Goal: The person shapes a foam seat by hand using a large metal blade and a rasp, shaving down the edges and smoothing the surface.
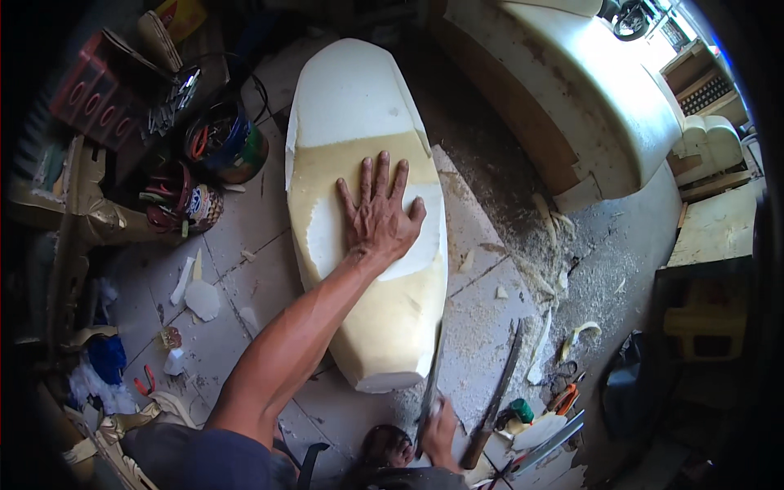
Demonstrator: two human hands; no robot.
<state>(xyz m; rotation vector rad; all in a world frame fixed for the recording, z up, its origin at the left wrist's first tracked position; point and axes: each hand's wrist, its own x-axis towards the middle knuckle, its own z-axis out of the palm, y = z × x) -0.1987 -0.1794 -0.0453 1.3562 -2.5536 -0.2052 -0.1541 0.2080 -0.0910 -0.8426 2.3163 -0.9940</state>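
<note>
A long foam seat pad (359, 98), shaped like a motorcycle seat and made of white and yellowish pieces, lies lengthwise before me. My left hand (380, 216) rests flat on its middle, fingers spread. Low in the picture, my right hand (442, 433) is closed around a long, thin knife (429, 396). The blade points away from me along the pad's near right edge; its handle is mostly hidden by the hand. Just right of that hand lies a second long blade (500, 384) with a wooden handle.
Foam crumbs and strips (539, 343) litter the tiled floor (269, 318). A tool bucket (237, 155) and a smaller tub of tools (192, 204) stand at left. Scissors (563, 398) with orange handles lie lower right. A large foam-covered sofa piece (572, 98) fills the upper right.
</note>
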